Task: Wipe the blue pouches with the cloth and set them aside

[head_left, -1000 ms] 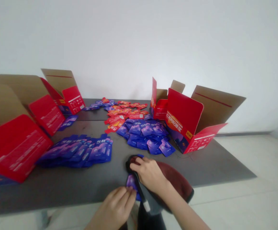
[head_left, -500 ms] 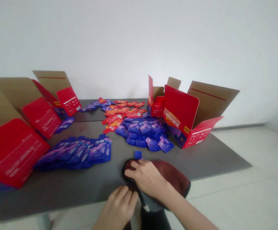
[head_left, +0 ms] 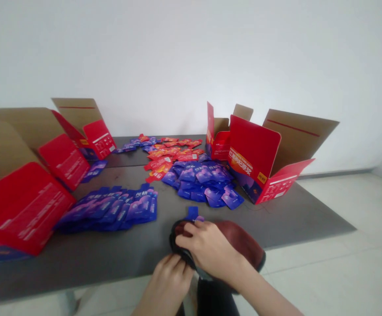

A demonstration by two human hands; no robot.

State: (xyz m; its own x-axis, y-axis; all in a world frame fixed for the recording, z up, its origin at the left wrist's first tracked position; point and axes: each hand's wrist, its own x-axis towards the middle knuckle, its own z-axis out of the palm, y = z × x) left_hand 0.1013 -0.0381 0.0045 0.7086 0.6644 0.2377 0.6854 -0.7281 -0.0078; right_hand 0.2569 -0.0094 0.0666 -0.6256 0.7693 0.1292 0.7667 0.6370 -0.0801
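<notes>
A brown fabric piece with a black edging point(head_left: 238, 239) lies at the table's front edge, partly overhanging it; my hands hide what kind of thing it is. My right hand point(head_left: 207, 245) is closed on its upper left part, fingers curled over the black rim. Just below and to the left, my left hand point(head_left: 173, 276) pinches the lower part of that rim. A blue pouch point(head_left: 193, 212) shows beyond the fabric, its lower part covered. Farther off lie a fanned row of blue pouches point(head_left: 112, 206) and a heap of blue pouches point(head_left: 204, 175).
Red-and-blue cardboard boxes with raised flaps stand at the left point(head_left: 29, 206) and right point(head_left: 255, 153) of the grey table point(head_left: 118, 250). Red pouches point(head_left: 174, 153) and more blue pouches point(head_left: 130, 145) lie toward the back. A white wall point(head_left: 164, 57) rises behind.
The whole view has shifted slightly, moving the scene a little to the right. Both hands keep hold of the brown fabric, and its lower grey part is now less visible.
</notes>
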